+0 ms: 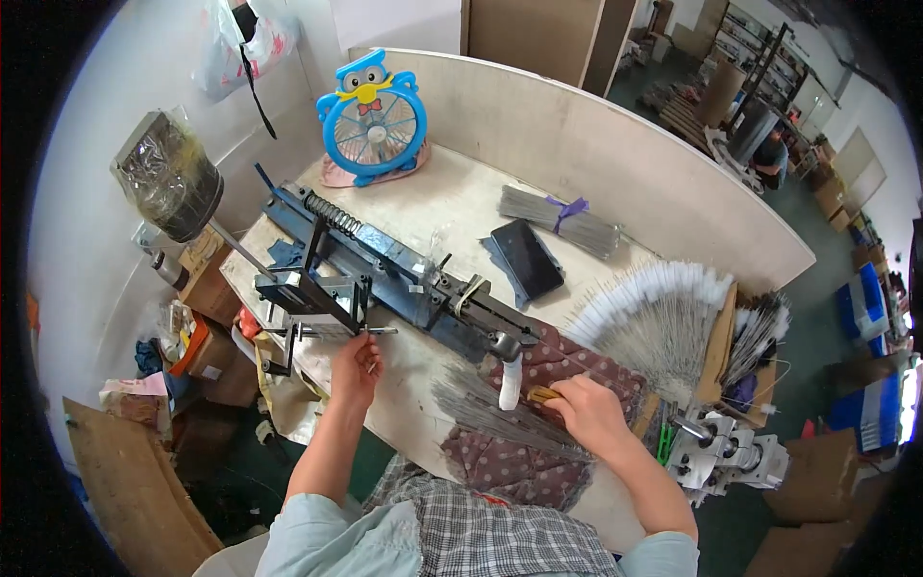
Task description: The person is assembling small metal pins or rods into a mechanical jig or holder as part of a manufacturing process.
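Bench work, one person seated or standing close in, checked apron [481, 539], both hands bare. Landmark: the long metal fixture [409, 300], lying aslant on a pale table [461, 185].

Left hand [357, 369]: at the near side of the fixture, toward its left end. Fingers curled, tips at a slim metal rod [386, 331] in front of the fixture's upright frame; whether they grip it I cannot tell from here.

Right hand [588, 412]: just beyond the fixture's right end, on the near side. Thumb and fingers pinch a small yellow-brown piece [544, 393], its exact kind unclear. A white-wrapped handle [511, 383] hangs at that end of the fixture, close to the pinched piece.

Near side of the fixture, right half: loose thin grey wires [469, 398], spread partly over a dotted quilted cloth [514, 473].

Right of the fixture: a broad fan of white-tipped wires [654, 325]; nearer the person, a silvery machine part [726, 454].

Far side of the fixture: a dark phone [527, 258] lying flat; past it, a wire bundle [531, 206] tied with purple ribbon [570, 213]. Behind the fixture's left half, a blue bird-shaped fan [375, 130] stands upright.
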`<state>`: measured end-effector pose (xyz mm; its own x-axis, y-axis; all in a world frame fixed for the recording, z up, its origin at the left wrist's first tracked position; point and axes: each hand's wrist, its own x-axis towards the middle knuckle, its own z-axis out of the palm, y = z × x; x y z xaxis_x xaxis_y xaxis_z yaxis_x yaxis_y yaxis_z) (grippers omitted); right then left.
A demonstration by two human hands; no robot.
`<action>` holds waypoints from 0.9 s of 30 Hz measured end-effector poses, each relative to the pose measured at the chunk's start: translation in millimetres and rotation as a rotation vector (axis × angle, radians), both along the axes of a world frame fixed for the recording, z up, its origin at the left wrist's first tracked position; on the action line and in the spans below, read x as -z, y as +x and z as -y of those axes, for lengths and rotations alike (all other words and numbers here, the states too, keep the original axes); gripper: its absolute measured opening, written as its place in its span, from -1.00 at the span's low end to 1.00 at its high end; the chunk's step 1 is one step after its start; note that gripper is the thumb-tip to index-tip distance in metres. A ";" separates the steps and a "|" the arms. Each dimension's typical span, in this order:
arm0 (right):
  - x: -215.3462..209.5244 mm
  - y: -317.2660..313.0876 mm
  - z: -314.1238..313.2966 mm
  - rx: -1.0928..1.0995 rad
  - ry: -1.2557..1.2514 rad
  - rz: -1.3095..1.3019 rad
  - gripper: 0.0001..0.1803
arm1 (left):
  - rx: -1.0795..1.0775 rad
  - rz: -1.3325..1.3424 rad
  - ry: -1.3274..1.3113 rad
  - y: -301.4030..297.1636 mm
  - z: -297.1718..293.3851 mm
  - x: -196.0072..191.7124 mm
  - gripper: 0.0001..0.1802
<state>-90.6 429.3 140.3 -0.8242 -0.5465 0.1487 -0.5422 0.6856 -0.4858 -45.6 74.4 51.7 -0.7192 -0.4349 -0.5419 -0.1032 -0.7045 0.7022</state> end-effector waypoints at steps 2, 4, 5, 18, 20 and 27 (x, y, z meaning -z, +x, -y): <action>-15.9 7.0 -10.9 -0.003 -0.038 -0.024 -0.79 | -0.028 0.001 -0.018 -5.4 -12.5 -0.7 -0.84; -32.7 5.1 -17.9 0.032 -0.074 -0.105 -0.76 | -0.090 -0.081 -0.123 -3.4 -33.7 4.4 -0.87; -40.8 0.5 -21.6 0.045 -0.119 -0.186 -0.73 | 0.020 -0.172 -0.173 1.9 -53.7 -0.8 -0.87; -22.1 -3.3 -64.6 0.250 -0.474 0.157 -0.81 | 0.746 -0.366 -0.241 -32.0 -242.9 -53.2 -0.79; -27.6 -1.4 -67.5 0.275 -0.507 0.147 -0.83 | 0.761 -0.376 -0.285 -33.6 -248.1 -55.9 -0.79; -37.8 -7.6 -67.9 0.028 -0.198 -0.144 -0.84 | 0.552 -0.277 -0.236 -31.7 -238.6 -61.9 -0.80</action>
